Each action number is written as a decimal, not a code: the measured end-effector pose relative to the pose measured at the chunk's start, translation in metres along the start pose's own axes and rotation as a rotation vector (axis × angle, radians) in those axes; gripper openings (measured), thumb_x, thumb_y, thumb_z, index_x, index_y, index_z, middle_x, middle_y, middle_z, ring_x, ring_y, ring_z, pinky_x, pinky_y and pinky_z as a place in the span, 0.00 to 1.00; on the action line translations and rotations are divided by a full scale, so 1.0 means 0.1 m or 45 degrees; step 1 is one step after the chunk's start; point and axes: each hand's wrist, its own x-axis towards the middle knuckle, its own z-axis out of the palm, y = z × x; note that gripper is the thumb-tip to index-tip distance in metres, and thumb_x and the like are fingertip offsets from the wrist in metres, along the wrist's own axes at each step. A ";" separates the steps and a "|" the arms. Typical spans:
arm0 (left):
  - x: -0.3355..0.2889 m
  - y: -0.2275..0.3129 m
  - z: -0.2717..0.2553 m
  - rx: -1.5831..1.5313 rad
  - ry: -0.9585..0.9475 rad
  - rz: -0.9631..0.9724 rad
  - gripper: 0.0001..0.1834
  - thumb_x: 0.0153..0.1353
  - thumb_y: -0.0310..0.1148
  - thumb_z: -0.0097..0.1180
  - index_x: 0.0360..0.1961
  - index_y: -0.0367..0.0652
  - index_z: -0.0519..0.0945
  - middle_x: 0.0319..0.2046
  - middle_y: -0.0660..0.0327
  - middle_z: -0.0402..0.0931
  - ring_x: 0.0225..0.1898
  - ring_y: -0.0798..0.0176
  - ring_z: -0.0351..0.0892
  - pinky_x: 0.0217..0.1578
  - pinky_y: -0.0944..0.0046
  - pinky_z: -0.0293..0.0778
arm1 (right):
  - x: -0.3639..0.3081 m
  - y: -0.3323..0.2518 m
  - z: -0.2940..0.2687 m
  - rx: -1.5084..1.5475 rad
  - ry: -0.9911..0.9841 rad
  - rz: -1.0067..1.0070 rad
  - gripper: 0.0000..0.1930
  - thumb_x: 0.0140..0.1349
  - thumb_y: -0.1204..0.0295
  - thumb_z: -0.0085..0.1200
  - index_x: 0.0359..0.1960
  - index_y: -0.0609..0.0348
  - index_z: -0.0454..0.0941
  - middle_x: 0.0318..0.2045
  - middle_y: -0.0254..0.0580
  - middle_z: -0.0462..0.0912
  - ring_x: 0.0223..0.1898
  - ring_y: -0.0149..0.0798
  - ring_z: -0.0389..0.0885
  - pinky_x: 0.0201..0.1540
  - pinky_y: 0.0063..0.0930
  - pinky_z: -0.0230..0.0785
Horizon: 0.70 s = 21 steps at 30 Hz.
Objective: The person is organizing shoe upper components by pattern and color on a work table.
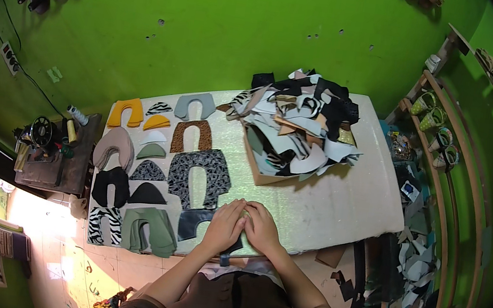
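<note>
My left hand (227, 223) and my right hand (259, 225) meet at the near edge of the pale table (352, 205). Their fingers are bent and pressed together, tips touching. Whatever lies between or under them, if anything, is hidden. Partly behind my left hand is a dark grey cut piece (192, 224). Just beyond it lies a black-and-grey patterned U-shaped piece (218, 178). Stacks of U-shaped pieces sit to the left: green (152, 235), zebra-striped (105, 223), black (110, 186), beige (114, 146), yellow (126, 112), leopard-print (192, 137) and grey-blue (195, 107).
An overfull cardboard box (256, 171) of scraps stands at the table's back middle. A sewing machine (42, 132) is at the far left. On the right, a wooden rack (447, 211) carries sandals (433, 119), with scraps (412, 263) heaped beside it.
</note>
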 end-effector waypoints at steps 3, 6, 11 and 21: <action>0.20 0.17 0.13 0.002 0.010 0.003 0.21 0.60 0.34 0.43 0.53 0.35 0.66 0.53 0.48 0.65 0.56 0.48 0.63 0.56 0.51 0.58 | 0.02 0.18 -0.27 0.007 0.009 -0.013 0.13 0.52 0.76 0.49 0.41 0.64 0.72 0.40 0.49 0.73 0.43 0.50 0.72 0.44 0.37 0.67; 0.29 0.26 0.22 0.053 0.098 -0.016 0.18 0.59 0.33 0.45 0.50 0.36 0.69 0.49 0.50 0.68 0.51 0.48 0.67 0.52 0.54 0.62 | 0.11 0.27 -0.51 0.052 -0.014 -0.005 0.12 0.52 0.79 0.49 0.40 0.64 0.73 0.40 0.48 0.73 0.44 0.49 0.72 0.44 0.35 0.67; 0.50 0.27 0.25 0.049 0.150 -0.091 0.17 0.60 0.34 0.45 0.47 0.36 0.71 0.47 0.51 0.70 0.49 0.48 0.69 0.50 0.55 0.64 | 0.69 0.48 -0.73 -0.192 0.129 -0.213 0.13 0.51 0.79 0.49 0.41 0.64 0.73 0.39 0.47 0.73 0.43 0.49 0.72 0.44 0.36 0.67; 0.93 0.35 0.06 0.031 0.293 -0.050 0.15 0.63 0.35 0.41 0.44 0.35 0.73 0.44 0.50 0.71 0.45 0.48 0.71 0.47 0.57 0.66 | 1.58 0.94 -0.95 -0.650 0.211 -0.285 0.08 0.50 0.74 0.52 0.33 0.58 0.76 0.32 0.39 0.76 0.38 0.44 0.73 0.40 0.37 0.65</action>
